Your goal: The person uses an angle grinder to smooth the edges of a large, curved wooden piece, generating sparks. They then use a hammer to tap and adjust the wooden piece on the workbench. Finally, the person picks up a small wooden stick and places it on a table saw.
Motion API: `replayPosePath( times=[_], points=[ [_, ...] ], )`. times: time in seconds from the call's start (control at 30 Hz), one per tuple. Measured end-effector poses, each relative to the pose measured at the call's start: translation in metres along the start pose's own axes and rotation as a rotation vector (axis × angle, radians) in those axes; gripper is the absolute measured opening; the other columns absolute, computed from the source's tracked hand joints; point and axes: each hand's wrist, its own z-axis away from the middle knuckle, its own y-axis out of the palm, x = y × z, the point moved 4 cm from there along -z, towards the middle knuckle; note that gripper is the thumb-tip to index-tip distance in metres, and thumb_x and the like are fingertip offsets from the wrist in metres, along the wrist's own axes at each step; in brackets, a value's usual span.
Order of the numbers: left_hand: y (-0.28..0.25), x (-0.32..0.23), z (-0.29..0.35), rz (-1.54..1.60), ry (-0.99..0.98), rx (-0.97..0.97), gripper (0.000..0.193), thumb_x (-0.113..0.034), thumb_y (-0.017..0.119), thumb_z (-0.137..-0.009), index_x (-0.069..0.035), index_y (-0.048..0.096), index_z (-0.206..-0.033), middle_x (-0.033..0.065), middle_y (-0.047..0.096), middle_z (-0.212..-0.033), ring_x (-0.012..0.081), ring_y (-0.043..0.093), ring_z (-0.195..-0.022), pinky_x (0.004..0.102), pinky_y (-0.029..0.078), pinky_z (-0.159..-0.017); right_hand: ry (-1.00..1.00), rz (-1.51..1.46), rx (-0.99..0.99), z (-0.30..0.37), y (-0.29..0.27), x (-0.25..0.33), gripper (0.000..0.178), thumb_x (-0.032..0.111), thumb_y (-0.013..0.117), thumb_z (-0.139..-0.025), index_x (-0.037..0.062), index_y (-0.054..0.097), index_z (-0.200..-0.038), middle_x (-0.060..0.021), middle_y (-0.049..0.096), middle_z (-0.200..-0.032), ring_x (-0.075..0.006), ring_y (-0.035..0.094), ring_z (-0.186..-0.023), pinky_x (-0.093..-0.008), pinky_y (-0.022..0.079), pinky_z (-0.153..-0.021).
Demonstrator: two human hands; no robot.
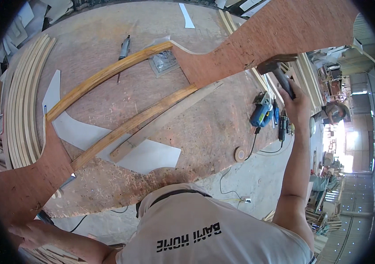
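A long frame spans the workbench, made of two curved wooden rails, the far one (108, 75) and the near one (139, 124), joining a shaped plywood panel at each end. My right hand (297, 105) is wrapped round the dark handle of a hammer (283, 79). The hammer's head overlaps the near edge of the right plywood panel (258, 42); whether they touch I cannot tell. At the lower left, my left hand (26, 234) grips the near edge of the left plywood panel (24, 189), its fingers partly hidden in the dark rim.
On the workbench (209, 145) lie a blue power tool (262, 112) with a cord, a slim grey tool (125, 47), a plastic bag (164, 62), white templates (154, 156) and a loose curved strip (165, 119). Stacked strips (26, 101) line the left. Another person (335, 112) is far right.
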Motion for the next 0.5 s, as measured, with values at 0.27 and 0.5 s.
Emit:
replayPosePath(
  times=[0.27, 0.5],
  points=[
    [-0.022, 0.044, -0.018, -0.107, 0.067, 0.049, 0.021, -0.013, 0.059, -0.099, 0.000, 0.065, -0.114, 0.0165, 0.067, -0.110, 0.0214, 0.064, -0.094, 0.0385, 0.054, -0.086, 0.018, -0.046, 0.135, 0.046, 0.065, -0.018, 0.046, 0.028, 0.077, -0.085, -0.0042, 0.065, -0.114, -0.0236, 0.068, -0.085, -0.0280, 0.070, -0.076, -0.0368, 0.053, -0.070],
    [-0.012, 0.029, -0.012, 0.124, 0.006, -0.054, 0.016, -0.009, 0.062, -0.096, 0.002, 0.068, -0.105, 0.0157, 0.069, -0.103, 0.0210, 0.063, -0.091, 0.0383, 0.052, -0.084, -0.076, -0.152, -0.287, 0.028, 0.062, 0.003, 0.044, 0.015, 0.071, -0.087, -0.0022, 0.058, -0.126, -0.0209, 0.068, -0.097, -0.0278, 0.068, -0.086, -0.0367, 0.052, -0.077]
  ],
)
